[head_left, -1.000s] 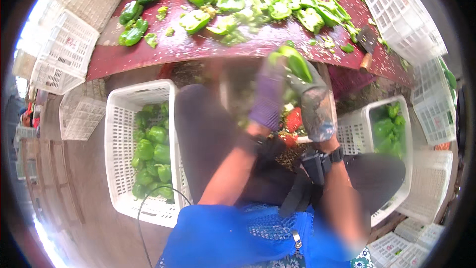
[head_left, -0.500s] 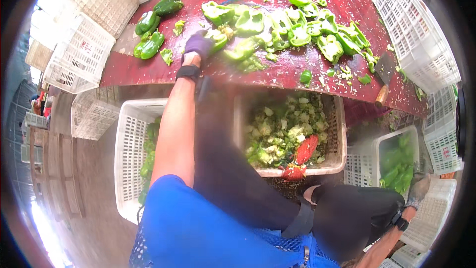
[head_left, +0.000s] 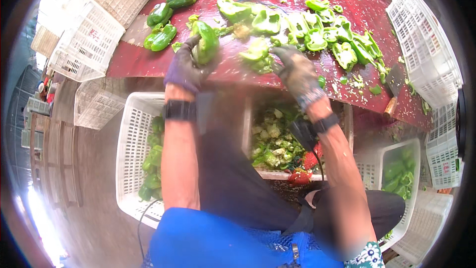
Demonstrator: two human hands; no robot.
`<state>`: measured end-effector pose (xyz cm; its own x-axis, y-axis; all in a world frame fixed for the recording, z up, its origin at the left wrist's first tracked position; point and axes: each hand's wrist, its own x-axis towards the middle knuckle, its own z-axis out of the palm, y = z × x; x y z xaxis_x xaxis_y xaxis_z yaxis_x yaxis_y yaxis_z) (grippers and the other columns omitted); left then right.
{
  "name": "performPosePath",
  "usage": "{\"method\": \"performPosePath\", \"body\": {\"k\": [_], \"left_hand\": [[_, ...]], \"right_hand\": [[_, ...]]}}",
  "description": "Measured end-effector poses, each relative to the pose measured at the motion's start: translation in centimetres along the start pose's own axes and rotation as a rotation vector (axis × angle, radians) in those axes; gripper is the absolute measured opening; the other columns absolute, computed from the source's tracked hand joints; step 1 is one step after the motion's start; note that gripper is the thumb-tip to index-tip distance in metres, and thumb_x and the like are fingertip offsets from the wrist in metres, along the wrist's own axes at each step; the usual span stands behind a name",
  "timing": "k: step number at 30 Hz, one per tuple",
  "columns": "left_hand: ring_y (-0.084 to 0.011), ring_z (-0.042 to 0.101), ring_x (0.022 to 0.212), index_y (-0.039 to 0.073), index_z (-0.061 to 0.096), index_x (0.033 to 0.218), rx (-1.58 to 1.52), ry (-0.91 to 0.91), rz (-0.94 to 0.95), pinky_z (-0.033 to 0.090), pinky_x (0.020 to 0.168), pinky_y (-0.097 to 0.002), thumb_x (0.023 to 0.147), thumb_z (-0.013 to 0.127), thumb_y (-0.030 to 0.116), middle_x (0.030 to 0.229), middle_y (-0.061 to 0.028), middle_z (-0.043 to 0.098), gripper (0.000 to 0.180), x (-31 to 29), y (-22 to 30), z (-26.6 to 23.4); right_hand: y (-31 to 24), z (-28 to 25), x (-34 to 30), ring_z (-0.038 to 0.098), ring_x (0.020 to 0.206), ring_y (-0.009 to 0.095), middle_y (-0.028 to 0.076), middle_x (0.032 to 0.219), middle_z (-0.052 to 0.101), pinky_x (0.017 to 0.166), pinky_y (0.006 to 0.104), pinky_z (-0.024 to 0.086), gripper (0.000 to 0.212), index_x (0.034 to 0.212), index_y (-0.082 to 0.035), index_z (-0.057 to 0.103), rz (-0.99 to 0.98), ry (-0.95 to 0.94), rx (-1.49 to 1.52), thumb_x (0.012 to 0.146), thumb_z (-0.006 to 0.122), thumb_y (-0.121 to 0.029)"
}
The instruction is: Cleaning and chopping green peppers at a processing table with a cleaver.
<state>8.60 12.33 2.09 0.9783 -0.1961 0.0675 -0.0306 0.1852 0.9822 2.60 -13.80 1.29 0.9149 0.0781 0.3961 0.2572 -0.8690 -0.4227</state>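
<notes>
My left hand (head_left: 186, 64), in a dark purple glove, grips a green bell pepper (head_left: 206, 42) upright just over the near edge of the red table (head_left: 225, 72); its pale inner side shows toward my palm. My gloved right hand (head_left: 297, 72), somewhat blurred, hovers at the same edge with thumb and fingers apart. Just left of its fingertips lies a pale green pepper piece (head_left: 257, 50). Beyond both hands spread several cut pepper halves (head_left: 267, 21). Whole green peppers (head_left: 161, 37) lie to the far left.
Under the table edge stands a crate of pepper cores and scraps (head_left: 270, 141) with red pieces on its rim. A white crate of peppers (head_left: 130, 139) is at left, another (head_left: 414, 154) at right. A cleaver (head_left: 395, 82) lies at the table's right edge. Stacked crates (head_left: 421, 44) flank the table.
My right hand has come up from the lower right to the table edge. My left hand has drawn back toward me, lifting the pepper off the table.
</notes>
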Motion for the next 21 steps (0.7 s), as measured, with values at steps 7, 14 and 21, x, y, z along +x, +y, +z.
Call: {"method": "performPosePath", "body": {"k": [7,14,21], "left_hand": [[-0.0272,0.065,0.092,0.005,0.056,0.119,-0.002,0.271,0.073,0.061,0.073,-0.04,0.092,0.066,0.023,0.105,-0.0145,0.064,0.034,-7.2,-0.7,3.0],[-0.0231,0.066,0.088,0.007,0.056,0.119,0.537,0.133,0.359,0.06,0.071,-0.0364,0.091,0.067,0.019,0.1,-0.0097,0.064,0.032,-9.8,0.1,6.4],[-0.0231,0.066,0.093,0.007,0.057,0.115,-0.581,0.092,-0.33,0.06,0.067,-0.0351,0.093,0.064,0.02,0.101,-0.0094,0.066,0.027,-8.9,1.0,8.6]], "right_hand": [[-0.7,8.5,5.4,0.063,0.098,0.033,0.017,0.112,0.066,0.089,0.036,0.052,0.027,0.108,-0.014,0.071,0.002,-0.075,-0.049,0.082,0.068,-0.017],[1.3,0.3,2.2,0.062,0.073,0.01,0.004,0.085,0.069,0.063,0.0256,0.049,0.027,0.109,0.0,0.066,0.389,0.205,1.444,0.096,0.06,-0.023],[6.5,-0.7,-1.9,0.062,0.073,0.01,0.005,0.087,0.07,0.064,0.0252,0.05,0.029,0.113,-0.001,0.066,0.454,0.188,1.377,0.096,0.06,-0.023]]}}
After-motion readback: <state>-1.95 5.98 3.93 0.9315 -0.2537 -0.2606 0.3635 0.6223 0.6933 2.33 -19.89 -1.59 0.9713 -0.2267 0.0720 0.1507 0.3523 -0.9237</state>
